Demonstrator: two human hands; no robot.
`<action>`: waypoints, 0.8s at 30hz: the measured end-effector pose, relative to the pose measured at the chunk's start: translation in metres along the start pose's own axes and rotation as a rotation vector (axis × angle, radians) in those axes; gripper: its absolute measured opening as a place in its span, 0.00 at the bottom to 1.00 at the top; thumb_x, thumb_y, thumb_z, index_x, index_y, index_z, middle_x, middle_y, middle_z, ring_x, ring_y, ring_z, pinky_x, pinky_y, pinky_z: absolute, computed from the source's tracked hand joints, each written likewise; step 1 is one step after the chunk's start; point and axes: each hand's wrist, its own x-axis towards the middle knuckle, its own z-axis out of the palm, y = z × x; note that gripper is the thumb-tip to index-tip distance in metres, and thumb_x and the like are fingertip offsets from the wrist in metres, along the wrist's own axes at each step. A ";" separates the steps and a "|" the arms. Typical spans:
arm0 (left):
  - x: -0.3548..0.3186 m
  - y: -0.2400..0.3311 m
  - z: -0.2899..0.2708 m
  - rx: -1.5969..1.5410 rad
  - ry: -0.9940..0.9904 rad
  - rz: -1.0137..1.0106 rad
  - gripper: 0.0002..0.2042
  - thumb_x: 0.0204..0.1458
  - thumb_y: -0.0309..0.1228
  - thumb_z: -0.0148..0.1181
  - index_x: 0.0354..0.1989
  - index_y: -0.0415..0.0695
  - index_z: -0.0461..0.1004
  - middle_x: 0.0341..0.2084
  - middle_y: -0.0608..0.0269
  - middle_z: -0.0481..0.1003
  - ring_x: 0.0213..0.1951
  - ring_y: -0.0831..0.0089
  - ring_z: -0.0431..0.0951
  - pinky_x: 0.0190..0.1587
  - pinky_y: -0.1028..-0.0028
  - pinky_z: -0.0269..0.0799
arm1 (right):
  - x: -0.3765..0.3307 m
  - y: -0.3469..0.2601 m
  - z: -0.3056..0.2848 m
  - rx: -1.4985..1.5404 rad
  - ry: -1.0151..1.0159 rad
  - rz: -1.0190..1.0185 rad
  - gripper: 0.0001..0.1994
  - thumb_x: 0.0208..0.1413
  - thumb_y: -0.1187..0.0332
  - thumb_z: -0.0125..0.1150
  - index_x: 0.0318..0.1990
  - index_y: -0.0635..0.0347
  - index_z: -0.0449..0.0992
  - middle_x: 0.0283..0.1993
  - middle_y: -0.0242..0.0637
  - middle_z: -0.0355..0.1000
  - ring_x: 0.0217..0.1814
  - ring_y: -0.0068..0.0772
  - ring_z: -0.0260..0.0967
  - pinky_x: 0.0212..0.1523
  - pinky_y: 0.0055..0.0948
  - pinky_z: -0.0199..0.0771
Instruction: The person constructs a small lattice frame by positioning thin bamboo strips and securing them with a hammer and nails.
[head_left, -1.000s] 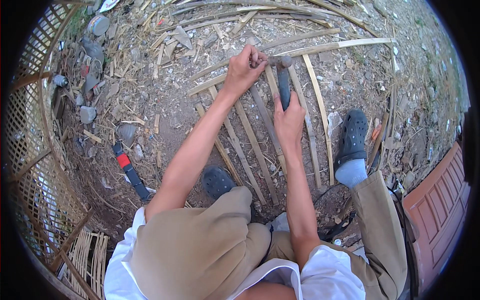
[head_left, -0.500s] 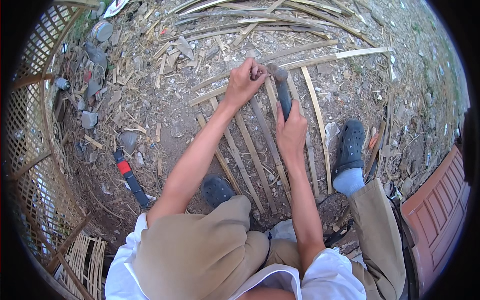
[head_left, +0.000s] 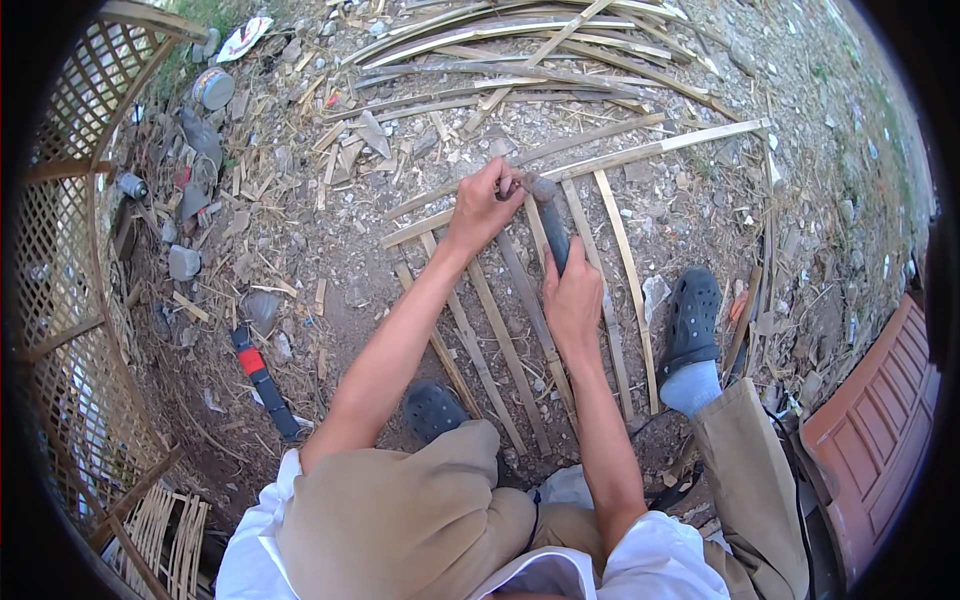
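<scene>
My right hand point(head_left: 573, 308) is closed around the dark handle of a hammer point(head_left: 556, 235). The hammer's head is at the long crosswise wooden strip point(head_left: 650, 155), right beside my left fingertips. My left hand point(head_left: 482, 212) is pinched at that strip, and whatever its fingers hold is too small to make out. From the strip several thin wooden slats point(head_left: 500, 330) run toward me, side by side on the ground, forming a lattice-like frame. Exactly where the hammer head touches, if it does, is hidden.
Beyond the frame lies a pile of long wooden strips point(head_left: 470, 70). A lattice panel point(head_left: 75, 250) stands at the left, with a black-and-red strap point(head_left: 262, 380) nearer me. My clog-shod foot point(head_left: 692, 315) flanks the slats. A brown plastic chair point(head_left: 880, 420) is at the right.
The view has tilted a little, so the scene sits lower. The hammer head has shifted slightly left and toward me, staying close to my left fingertips. Both grips look the same.
</scene>
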 end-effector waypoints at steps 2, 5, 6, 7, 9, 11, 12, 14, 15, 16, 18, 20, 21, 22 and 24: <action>0.000 0.000 -0.001 0.019 -0.019 -0.023 0.18 0.53 0.20 0.76 0.33 0.39 0.66 0.29 0.53 0.80 0.35 0.55 0.87 0.38 0.62 0.80 | -0.003 -0.001 0.001 0.030 0.025 0.003 0.11 0.73 0.69 0.63 0.47 0.70 0.72 0.30 0.68 0.77 0.37 0.76 0.79 0.33 0.62 0.73; 0.001 0.001 -0.001 0.034 -0.031 -0.051 0.18 0.53 0.20 0.76 0.32 0.39 0.65 0.30 0.53 0.81 0.37 0.56 0.88 0.39 0.63 0.80 | -0.002 0.005 0.007 0.002 0.035 0.003 0.11 0.74 0.69 0.63 0.47 0.70 0.72 0.30 0.67 0.77 0.36 0.76 0.79 0.33 0.61 0.73; 0.001 0.001 -0.002 0.025 -0.027 -0.052 0.18 0.53 0.20 0.76 0.32 0.39 0.65 0.30 0.53 0.81 0.38 0.56 0.89 0.39 0.63 0.81 | 0.000 0.007 0.006 -0.029 0.012 -0.001 0.11 0.74 0.68 0.63 0.47 0.70 0.72 0.30 0.67 0.77 0.37 0.76 0.79 0.33 0.61 0.73; 0.001 0.002 -0.003 0.016 -0.026 -0.057 0.18 0.54 0.20 0.76 0.32 0.39 0.64 0.31 0.52 0.82 0.39 0.56 0.90 0.39 0.63 0.81 | 0.001 0.006 0.006 -0.059 -0.013 -0.001 0.11 0.74 0.68 0.63 0.47 0.70 0.71 0.30 0.67 0.77 0.37 0.76 0.79 0.33 0.61 0.73; 0.004 0.004 -0.003 -0.008 -0.033 -0.035 0.19 0.54 0.19 0.75 0.31 0.40 0.63 0.33 0.51 0.84 0.42 0.57 0.91 0.40 0.64 0.82 | -0.001 0.004 0.003 0.013 0.018 0.001 0.12 0.74 0.67 0.63 0.47 0.70 0.72 0.30 0.67 0.77 0.37 0.76 0.79 0.33 0.61 0.74; 0.001 0.008 -0.004 -0.021 -0.046 -0.039 0.20 0.55 0.19 0.75 0.31 0.40 0.62 0.34 0.51 0.85 0.44 0.57 0.91 0.41 0.64 0.83 | -0.005 0.002 0.001 0.035 0.028 0.022 0.12 0.74 0.67 0.63 0.47 0.70 0.72 0.30 0.67 0.78 0.37 0.76 0.80 0.33 0.61 0.74; 0.001 0.010 -0.005 -0.020 -0.057 -0.048 0.20 0.55 0.19 0.75 0.31 0.41 0.61 0.35 0.51 0.85 0.45 0.57 0.91 0.41 0.64 0.84 | -0.006 0.002 0.003 0.023 0.028 0.040 0.12 0.74 0.67 0.63 0.47 0.70 0.72 0.30 0.67 0.78 0.37 0.76 0.80 0.33 0.61 0.73; 0.003 0.011 -0.006 -0.023 -0.058 -0.050 0.21 0.56 0.18 0.75 0.30 0.41 0.61 0.35 0.50 0.86 0.46 0.57 0.92 0.41 0.64 0.84 | -0.002 0.003 0.002 -0.002 0.021 0.034 0.12 0.75 0.66 0.63 0.47 0.70 0.72 0.31 0.67 0.78 0.37 0.76 0.79 0.33 0.61 0.73; 0.003 0.011 -0.005 -0.029 -0.053 -0.048 0.21 0.56 0.18 0.75 0.30 0.41 0.61 0.35 0.50 0.86 0.46 0.57 0.92 0.41 0.64 0.84 | 0.001 0.004 -0.001 -0.017 0.013 0.016 0.12 0.74 0.66 0.63 0.47 0.70 0.71 0.31 0.67 0.78 0.37 0.76 0.79 0.33 0.61 0.73; 0.003 0.010 -0.007 -0.031 -0.049 -0.049 0.21 0.56 0.18 0.75 0.31 0.41 0.61 0.35 0.50 0.86 0.46 0.57 0.92 0.41 0.64 0.84 | 0.003 0.001 -0.003 -0.030 0.001 -0.001 0.13 0.74 0.66 0.63 0.47 0.70 0.71 0.31 0.67 0.77 0.36 0.76 0.79 0.33 0.62 0.73; 0.005 0.008 -0.007 -0.027 -0.062 -0.066 0.21 0.55 0.18 0.75 0.30 0.41 0.61 0.35 0.50 0.86 0.46 0.57 0.92 0.41 0.64 0.84 | 0.002 -0.007 -0.005 0.048 0.034 0.022 0.13 0.74 0.66 0.63 0.46 0.69 0.71 0.31 0.67 0.77 0.37 0.76 0.79 0.33 0.62 0.72; 0.005 0.007 -0.005 -0.027 -0.065 -0.064 0.21 0.55 0.18 0.75 0.30 0.41 0.61 0.35 0.49 0.86 0.45 0.57 0.92 0.41 0.64 0.84 | 0.000 -0.007 -0.006 0.051 0.048 0.023 0.13 0.74 0.66 0.63 0.46 0.69 0.71 0.31 0.67 0.77 0.37 0.76 0.79 0.33 0.62 0.72; 0.003 0.006 -0.006 -0.024 -0.058 -0.053 0.20 0.55 0.18 0.75 0.31 0.41 0.61 0.35 0.49 0.86 0.45 0.57 0.92 0.41 0.64 0.84 | 0.000 -0.003 -0.001 0.018 0.043 0.010 0.13 0.74 0.66 0.63 0.46 0.69 0.71 0.31 0.67 0.77 0.37 0.77 0.79 0.33 0.62 0.72; 0.003 0.007 -0.006 -0.020 -0.050 -0.039 0.20 0.55 0.18 0.75 0.31 0.41 0.61 0.35 0.49 0.86 0.45 0.57 0.92 0.41 0.64 0.83 | 0.002 -0.002 0.000 -0.014 0.041 -0.006 0.12 0.74 0.66 0.63 0.45 0.70 0.71 0.31 0.67 0.77 0.37 0.77 0.79 0.33 0.62 0.72; 0.004 0.007 -0.006 -0.027 -0.050 -0.045 0.20 0.55 0.18 0.75 0.31 0.40 0.61 0.35 0.50 0.86 0.45 0.56 0.91 0.41 0.64 0.83 | 0.002 0.000 -0.003 -0.041 0.018 -0.004 0.12 0.74 0.67 0.64 0.45 0.70 0.71 0.31 0.67 0.77 0.37 0.77 0.78 0.33 0.62 0.72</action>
